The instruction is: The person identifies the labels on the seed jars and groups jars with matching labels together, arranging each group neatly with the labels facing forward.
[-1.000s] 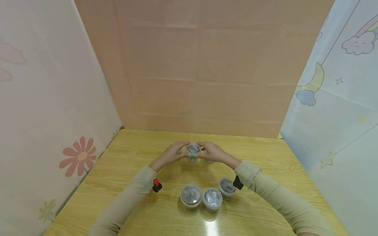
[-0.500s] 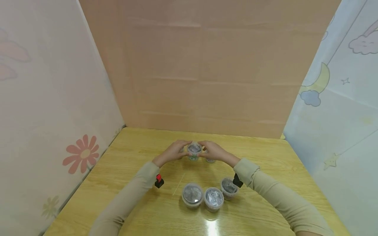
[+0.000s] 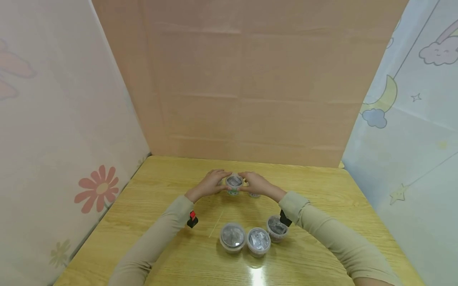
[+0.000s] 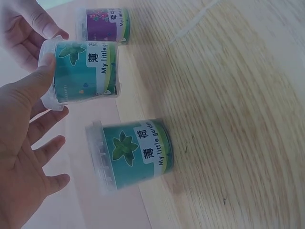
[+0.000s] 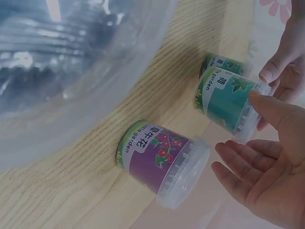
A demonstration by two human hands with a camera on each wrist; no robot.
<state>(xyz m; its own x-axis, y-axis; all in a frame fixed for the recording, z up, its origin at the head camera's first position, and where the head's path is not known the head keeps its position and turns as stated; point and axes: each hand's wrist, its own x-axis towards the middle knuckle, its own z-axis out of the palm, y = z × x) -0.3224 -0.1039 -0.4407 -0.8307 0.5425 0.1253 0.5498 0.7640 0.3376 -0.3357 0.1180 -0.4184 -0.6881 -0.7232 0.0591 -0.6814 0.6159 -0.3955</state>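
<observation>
A small clear-lidded plastic tub with a teal "My little garden" label (image 4: pixel 86 71) is held between both hands at the far part of the table. My left hand (image 3: pixel 211 183) pinches its lid rim from the left, thumb on the near side. From the right, my right hand (image 3: pixel 260 186) pinches the same rim, its lower fingers spread beneath in the right wrist view. A second teal tub (image 4: pixel 138 152) stands beside my left hand. Beside the right hand stands a purple-labelled tub (image 5: pixel 157 157) with red flowers printed on it.
Three more lidded tubs stand nearer the person: a left one (image 3: pixel 232 237), a middle one (image 3: pixel 259 241) and a right one (image 3: pixel 277 228), close together. A thin pale stick (image 3: pixel 216 224) lies left of them. The brown backdrop (image 3: pixel 243 99) rises behind the wooden table (image 3: pixel 161 246).
Both hands stay at the teal tub with almost the same hold. The right forearm has shifted slightly left; the head view has moved a little.
</observation>
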